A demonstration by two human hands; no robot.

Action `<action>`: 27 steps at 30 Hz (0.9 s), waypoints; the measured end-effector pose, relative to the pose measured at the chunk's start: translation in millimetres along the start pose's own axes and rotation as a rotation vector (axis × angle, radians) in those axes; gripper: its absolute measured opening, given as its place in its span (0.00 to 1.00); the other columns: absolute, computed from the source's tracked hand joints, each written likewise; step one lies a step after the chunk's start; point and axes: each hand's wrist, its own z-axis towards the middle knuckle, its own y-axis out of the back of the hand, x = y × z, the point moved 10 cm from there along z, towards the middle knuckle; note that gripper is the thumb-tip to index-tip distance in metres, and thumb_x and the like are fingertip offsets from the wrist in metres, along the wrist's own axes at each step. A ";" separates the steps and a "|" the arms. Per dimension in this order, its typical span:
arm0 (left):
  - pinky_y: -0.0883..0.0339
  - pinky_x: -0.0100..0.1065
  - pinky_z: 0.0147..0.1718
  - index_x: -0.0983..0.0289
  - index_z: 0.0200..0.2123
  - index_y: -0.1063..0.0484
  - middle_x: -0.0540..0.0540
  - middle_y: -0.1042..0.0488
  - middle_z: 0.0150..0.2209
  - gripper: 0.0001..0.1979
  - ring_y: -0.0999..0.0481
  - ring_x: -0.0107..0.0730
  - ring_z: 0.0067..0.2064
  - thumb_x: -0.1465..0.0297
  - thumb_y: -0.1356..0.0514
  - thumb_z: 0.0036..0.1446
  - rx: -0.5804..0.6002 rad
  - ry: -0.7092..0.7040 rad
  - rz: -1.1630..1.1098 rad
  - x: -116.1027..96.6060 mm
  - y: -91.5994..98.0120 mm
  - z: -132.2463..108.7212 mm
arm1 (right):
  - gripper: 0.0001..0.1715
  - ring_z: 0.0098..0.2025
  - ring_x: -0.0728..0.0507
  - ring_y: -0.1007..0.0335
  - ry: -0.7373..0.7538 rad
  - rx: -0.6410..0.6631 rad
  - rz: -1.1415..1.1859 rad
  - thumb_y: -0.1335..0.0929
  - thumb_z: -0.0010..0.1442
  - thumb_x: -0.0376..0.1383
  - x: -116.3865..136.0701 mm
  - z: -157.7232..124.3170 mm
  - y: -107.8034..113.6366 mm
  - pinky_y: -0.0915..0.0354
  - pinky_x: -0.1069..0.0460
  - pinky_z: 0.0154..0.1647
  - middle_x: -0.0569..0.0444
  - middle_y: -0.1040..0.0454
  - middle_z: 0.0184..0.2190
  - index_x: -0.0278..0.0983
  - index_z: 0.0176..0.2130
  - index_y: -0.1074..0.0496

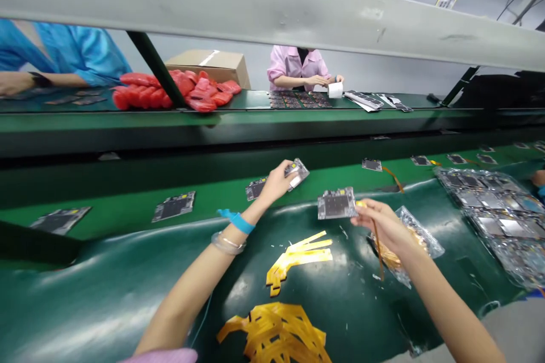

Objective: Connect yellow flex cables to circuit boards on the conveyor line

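My left hand [277,181] is closed on the edge of a circuit board [300,173] over the green conveyor belt [221,193]. Behind its fingers another circuit board [255,188] lies on the belt, partly covered. In my right hand [381,222] a second circuit board [335,204] is pinched by its right edge, above the near mat. An orange-brown flex cable [378,252] hangs below those fingers. Yellow flex cables [298,258] lie fanned on the mat between my arms, with a larger heap of yellow flex cables [279,332] nearer me.
More boards [174,206] lie spaced along the belt. At right are a plastic tray of boards [498,210] and a plastic bag of flex cables [398,249]. Across the belt, a shelf [238,119] bears red bundles [170,91]; two people work there. A pale beam [272,0] crosses overhead.
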 end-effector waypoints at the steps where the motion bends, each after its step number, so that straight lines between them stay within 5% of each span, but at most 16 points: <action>1: 0.34 0.33 0.43 0.64 0.52 0.32 0.56 0.23 0.44 0.17 0.25 0.37 0.42 0.63 0.43 0.62 -0.053 0.013 -0.017 1.6 21.4 -7.5 | 0.18 0.37 0.43 0.21 0.013 -0.006 -0.028 0.24 0.57 0.45 7.3 19.2 1.1 0.27 0.48 0.46 0.51 0.21 0.34 0.33 0.36 0.25; 5: 0.33 0.33 0.41 0.64 0.50 0.31 0.57 0.24 0.46 0.19 0.25 0.37 0.43 0.59 0.42 0.60 -0.145 0.075 -0.070 12.3 90.7 -57.8 | 0.12 0.41 0.43 0.23 0.049 -0.112 -0.211 0.30 0.68 0.40 26.0 92.2 13.4 0.26 0.45 0.43 0.50 0.22 0.42 0.32 0.45 0.26; 7: 0.32 0.33 0.40 0.64 0.48 0.30 0.56 0.23 0.45 0.19 0.24 0.37 0.41 0.58 0.40 0.59 -0.117 0.114 -0.105 18.1 107.3 -90.0 | 0.13 0.45 0.41 0.25 0.104 -0.218 -0.324 0.30 0.68 0.39 29.3 107.9 20.8 0.27 0.42 0.47 0.48 0.24 0.47 0.33 0.49 0.27; 10: 0.32 0.35 0.41 0.63 0.46 0.28 0.55 0.22 0.43 0.17 0.25 0.38 0.40 0.58 0.39 0.59 -0.037 0.202 -0.137 26.1 112.6 -135.1 | 0.14 0.54 0.36 0.30 0.233 -0.282 -0.483 0.29 0.66 0.38 26.9 93.3 7.2 0.36 0.37 0.57 0.45 0.27 0.52 0.34 0.49 0.26; 12: 0.32 0.35 0.42 0.63 0.46 0.27 0.54 0.23 0.43 0.17 0.26 0.38 0.40 0.58 0.38 0.59 0.005 0.254 -0.143 28.6 109.8 -157.0 | 0.10 0.56 0.33 0.33 0.328 -0.188 -0.568 0.29 0.63 0.39 20.1 65.7 -27.4 0.41 0.36 0.60 0.44 0.25 0.49 0.36 0.43 0.24; 16: 0.33 0.36 0.44 0.63 0.46 0.27 0.54 0.23 0.43 0.16 0.26 0.38 0.43 0.60 0.38 0.59 0.060 0.238 -0.211 17.8 100.2 -174.8 | 0.06 0.47 0.38 0.26 0.455 0.336 -0.668 0.29 0.63 0.37 -6.1 -1.1 -140.9 0.33 0.45 0.52 0.53 0.20 0.40 0.43 0.40 0.20; 19: 0.34 0.35 0.46 0.63 0.46 0.28 0.54 0.24 0.44 0.14 0.26 0.37 0.45 0.62 0.38 0.61 0.118 0.164 -0.285 1.4 92.7 -177.9 | 0.12 0.49 0.37 0.27 0.501 0.594 -0.718 0.28 0.62 0.35 -20.9 -30.1 -199.9 0.33 0.46 0.53 0.53 0.20 0.43 0.48 0.45 0.20; 22: 0.35 0.35 0.47 0.64 0.46 0.28 0.55 0.24 0.46 0.13 0.27 0.37 0.46 0.63 0.39 0.62 0.150 0.111 -0.348 -10.7 90.7 -182.2 | 0.07 0.47 0.34 0.28 0.532 0.678 -0.787 0.28 0.61 0.34 -28.0 -31.8 -223.4 0.36 0.43 0.53 0.52 0.21 0.40 0.47 0.38 0.19; 27: 0.35 0.37 0.49 0.64 0.44 0.29 0.55 0.24 0.45 0.11 0.27 0.37 0.46 0.66 0.40 0.61 0.149 0.095 -0.392 -13.0 93.1 -187.7 | 0.11 0.42 0.38 0.28 0.559 0.768 -0.846 0.32 0.66 0.33 -32.2 -29.3 -229.6 0.39 0.44 0.49 0.52 0.22 0.34 0.43 0.32 0.22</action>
